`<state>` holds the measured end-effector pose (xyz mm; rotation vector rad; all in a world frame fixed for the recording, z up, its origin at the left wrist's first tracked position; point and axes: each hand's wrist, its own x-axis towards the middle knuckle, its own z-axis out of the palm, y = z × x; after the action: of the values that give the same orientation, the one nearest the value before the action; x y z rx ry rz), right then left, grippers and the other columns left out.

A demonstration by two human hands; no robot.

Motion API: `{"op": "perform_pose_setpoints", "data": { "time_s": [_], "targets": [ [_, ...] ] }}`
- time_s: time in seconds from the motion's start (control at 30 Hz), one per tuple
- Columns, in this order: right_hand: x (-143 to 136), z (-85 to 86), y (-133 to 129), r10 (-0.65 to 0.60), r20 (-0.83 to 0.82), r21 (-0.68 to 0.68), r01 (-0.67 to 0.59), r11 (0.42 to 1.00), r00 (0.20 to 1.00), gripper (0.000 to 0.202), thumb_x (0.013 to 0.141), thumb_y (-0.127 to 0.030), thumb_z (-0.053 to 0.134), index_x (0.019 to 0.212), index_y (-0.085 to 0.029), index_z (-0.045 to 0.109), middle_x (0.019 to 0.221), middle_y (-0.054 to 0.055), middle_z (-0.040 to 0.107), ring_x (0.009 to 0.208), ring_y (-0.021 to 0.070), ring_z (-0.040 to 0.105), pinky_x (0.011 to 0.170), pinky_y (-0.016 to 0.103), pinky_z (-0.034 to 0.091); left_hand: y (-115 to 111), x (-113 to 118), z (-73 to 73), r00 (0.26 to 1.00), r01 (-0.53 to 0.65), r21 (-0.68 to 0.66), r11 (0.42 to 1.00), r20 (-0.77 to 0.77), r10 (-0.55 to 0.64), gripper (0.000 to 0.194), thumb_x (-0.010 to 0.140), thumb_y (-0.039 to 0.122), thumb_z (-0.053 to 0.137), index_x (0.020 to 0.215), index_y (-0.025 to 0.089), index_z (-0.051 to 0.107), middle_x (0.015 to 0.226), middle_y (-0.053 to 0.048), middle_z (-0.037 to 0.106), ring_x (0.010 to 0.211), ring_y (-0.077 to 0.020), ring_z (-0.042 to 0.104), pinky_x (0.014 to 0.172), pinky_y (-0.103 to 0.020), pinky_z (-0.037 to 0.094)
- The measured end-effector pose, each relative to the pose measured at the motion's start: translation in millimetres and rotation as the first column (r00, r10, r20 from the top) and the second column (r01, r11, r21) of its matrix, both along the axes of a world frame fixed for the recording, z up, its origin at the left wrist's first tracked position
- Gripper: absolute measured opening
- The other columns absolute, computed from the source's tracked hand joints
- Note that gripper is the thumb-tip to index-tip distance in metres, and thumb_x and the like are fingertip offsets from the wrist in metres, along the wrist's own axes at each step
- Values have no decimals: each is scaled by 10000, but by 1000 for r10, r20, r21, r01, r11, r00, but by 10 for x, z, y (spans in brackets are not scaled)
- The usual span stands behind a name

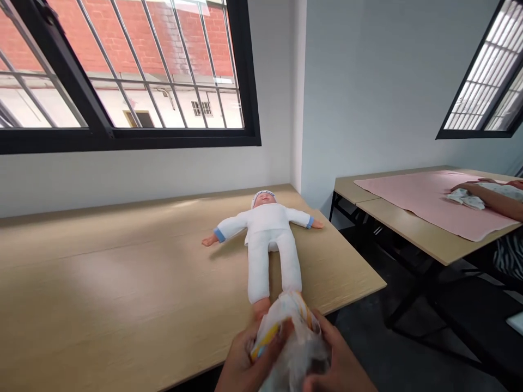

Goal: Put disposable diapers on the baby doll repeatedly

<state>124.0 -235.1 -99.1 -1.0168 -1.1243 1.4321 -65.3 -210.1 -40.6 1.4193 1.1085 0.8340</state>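
1. The doll is lying face up on the table.
2. Just before the doll's feet, the left hand is grasping a crinkled white-and-yellow bundle.
3. The right hand is gripping its other side.
4. Right of the doll, another person's arm is lying over a pink mat.

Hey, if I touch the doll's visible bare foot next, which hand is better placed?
Probably your left hand: it is nearer the bare foot, while your right hand is across the white bundle. Both hands hold the bundle, though, so the left would likely need to let go.
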Motion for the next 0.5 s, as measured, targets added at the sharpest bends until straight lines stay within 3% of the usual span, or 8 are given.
{"op": "perform_pose_setpoints", "data": {
  "time_s": [0.13, 0.2, 0.3, 0.4, 0.5],
  "targets": [
    [-62, 178, 86, -116, 44, 42, 115, 993, 992, 603, 670, -523, 783, 1189, -239, 666, 1088, 87, 712, 1004, 301, 665, 855, 393, 543, 103, 100, 40, 995, -47, 48, 998, 89, 43, 481, 808, 597, 624, 786, 123, 705, 668, -16, 612, 598, -117, 510, 563, -187, 440],
    [-63, 253, 137, -114, 43, 40, 113, 993, 992, 511, 749, -547, 711, 1108, -184, 698, 954, 86, 724, 896, 266, 672, 784, 351, 540, 134, 88, 37, 994, -53, 59, 997, 94, 48, 463, 816, 579, 624, 765, 126, 709, 665, -16, 609, 607, -121, 507, 584, -193, 444],
    [-45, 272, 191, -117, 16, 6, 117, 993, 993, 442, 766, -560, 691, 960, -165, 732, 819, 65, 709, 804, 230, 649, 742, 313, 518, 173, 42, 55, 997, -24, 46, 999, 74, 21, 462, 796, 585, 640, 758, 131, 720, 723, -38, 644, 659, -145, 536, 613, -205, 451],
    [-20, 206, 227, -228, 6, -43, 228, 973, 974, 447, 766, -598, 673, 828, -160, 739, 773, 64, 698, 807, 226, 630, 749, 298, 499, 206, 17, 98, 995, -3, 25, 1000, 99, 0, 467, 776, 598, 653, 739, 136, 715, 755, -55, 661, 734, -175, 564, 659, -219, 460],
    [28, 154, 263, -321, 22, -5, 321, 947, 947, 472, 752, -630, 669, 732, -161, 719, 731, 56, 674, 748, 206, 597, 685, 275, 479, 214, 20, 140, 992, -38, -36, 999, 115, 42, 482, 758, 610, 660, 677, 136, 687, 685, -42, 631, 648, -148, 516, 582, -213, 423]
  ]
}}
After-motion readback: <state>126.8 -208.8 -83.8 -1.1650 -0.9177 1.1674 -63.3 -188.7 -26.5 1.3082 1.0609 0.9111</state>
